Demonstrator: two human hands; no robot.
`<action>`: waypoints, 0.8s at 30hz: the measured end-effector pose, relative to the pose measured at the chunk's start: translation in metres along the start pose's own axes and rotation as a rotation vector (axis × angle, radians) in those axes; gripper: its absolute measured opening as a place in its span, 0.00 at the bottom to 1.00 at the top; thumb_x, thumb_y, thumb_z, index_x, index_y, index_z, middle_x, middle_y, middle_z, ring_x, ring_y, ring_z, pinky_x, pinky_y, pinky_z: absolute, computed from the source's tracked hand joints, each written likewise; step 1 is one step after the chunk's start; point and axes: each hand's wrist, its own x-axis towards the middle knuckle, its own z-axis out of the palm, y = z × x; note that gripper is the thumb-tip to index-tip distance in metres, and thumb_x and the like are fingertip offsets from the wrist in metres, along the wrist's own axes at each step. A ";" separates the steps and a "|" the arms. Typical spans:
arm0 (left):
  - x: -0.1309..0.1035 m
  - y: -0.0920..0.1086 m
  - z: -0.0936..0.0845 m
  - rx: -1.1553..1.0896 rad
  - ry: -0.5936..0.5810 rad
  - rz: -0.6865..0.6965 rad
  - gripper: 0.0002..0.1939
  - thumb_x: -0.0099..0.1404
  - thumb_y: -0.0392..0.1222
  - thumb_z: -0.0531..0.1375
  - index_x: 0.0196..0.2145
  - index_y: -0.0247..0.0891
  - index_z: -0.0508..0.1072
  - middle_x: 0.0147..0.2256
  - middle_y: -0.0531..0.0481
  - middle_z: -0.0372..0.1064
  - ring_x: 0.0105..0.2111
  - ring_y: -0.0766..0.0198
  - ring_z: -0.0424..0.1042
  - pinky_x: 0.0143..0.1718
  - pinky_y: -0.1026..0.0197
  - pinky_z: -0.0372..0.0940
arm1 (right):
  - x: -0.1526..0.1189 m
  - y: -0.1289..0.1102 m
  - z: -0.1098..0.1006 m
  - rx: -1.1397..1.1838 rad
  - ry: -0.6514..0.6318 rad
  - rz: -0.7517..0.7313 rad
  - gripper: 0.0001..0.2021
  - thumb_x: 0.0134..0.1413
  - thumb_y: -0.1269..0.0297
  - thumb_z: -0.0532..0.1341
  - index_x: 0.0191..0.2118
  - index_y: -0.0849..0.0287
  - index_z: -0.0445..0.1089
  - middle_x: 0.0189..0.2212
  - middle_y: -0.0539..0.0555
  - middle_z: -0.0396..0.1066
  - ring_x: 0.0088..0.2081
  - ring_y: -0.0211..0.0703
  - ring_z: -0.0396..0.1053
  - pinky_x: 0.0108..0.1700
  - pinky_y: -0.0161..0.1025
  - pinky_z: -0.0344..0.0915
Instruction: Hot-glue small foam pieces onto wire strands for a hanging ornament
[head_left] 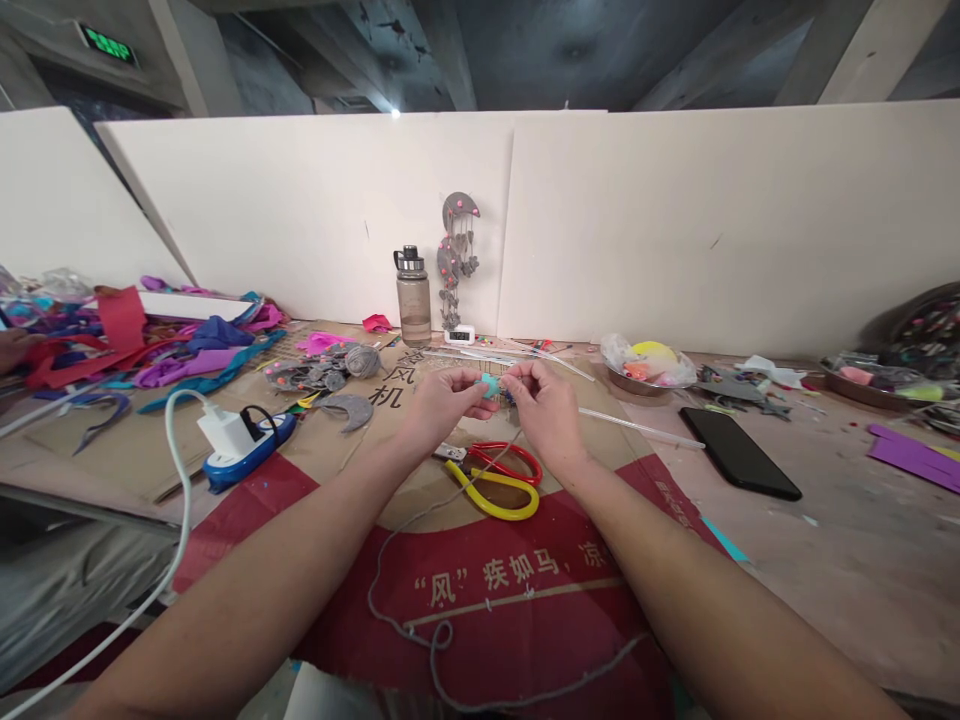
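Observation:
My left hand (455, 397) pinches a small turquoise piece (490, 385) above the cardboard (420, 500). Close beside it, my right hand (541, 400) has its thumb and forefinger pressed together at the piece's right edge; what they grip is too small to make out. Grey yarn (379, 590) runs from below my right hand down over the red part of the cardboard in loose curves. Scissors (499, 478) with one red and one yellow handle lie under my wrists, crossed by the yarn.
A power strip (251, 450) with a white charger sits left, a black phone (739, 452) right. Behind stand a bottle (413, 300) and a hanging grey moon ornament (459, 212). Fabric scraps (120, 330) pile at the left, near another person's hand (16, 348).

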 end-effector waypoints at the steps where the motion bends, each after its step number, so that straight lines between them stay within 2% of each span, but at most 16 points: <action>1: 0.000 0.000 0.000 -0.003 0.005 -0.004 0.17 0.50 0.50 0.69 0.30 0.33 0.75 0.27 0.49 0.73 0.27 0.64 0.75 0.33 0.59 0.73 | 0.000 -0.001 0.000 -0.002 -0.004 -0.013 0.05 0.54 0.62 0.59 0.30 0.57 0.67 0.25 0.48 0.64 0.28 0.39 0.59 0.33 0.37 0.56; 13: -0.001 0.001 0.002 0.012 -0.006 0.003 0.16 0.51 0.49 0.69 0.30 0.33 0.75 0.27 0.48 0.73 0.27 0.64 0.75 0.33 0.59 0.73 | -0.001 -0.001 0.001 -0.032 -0.009 -0.035 0.05 0.54 0.64 0.59 0.30 0.57 0.67 0.27 0.50 0.66 0.29 0.38 0.59 0.34 0.37 0.56; 19: 0.000 -0.001 0.000 -0.027 -0.003 -0.004 0.17 0.50 0.49 0.69 0.30 0.33 0.74 0.28 0.50 0.73 0.26 0.64 0.75 0.33 0.59 0.74 | -0.003 -0.004 0.001 -0.021 -0.053 -0.097 0.04 0.55 0.65 0.59 0.30 0.57 0.67 0.28 0.50 0.66 0.29 0.38 0.59 0.34 0.37 0.57; 24: -0.002 0.002 0.002 -0.009 -0.004 -0.005 0.15 0.52 0.46 0.68 0.30 0.32 0.73 0.26 0.51 0.72 0.27 0.65 0.75 0.33 0.61 0.74 | -0.003 -0.001 0.001 -0.037 -0.023 -0.093 0.04 0.55 0.66 0.59 0.29 0.58 0.67 0.28 0.50 0.66 0.29 0.38 0.60 0.34 0.37 0.57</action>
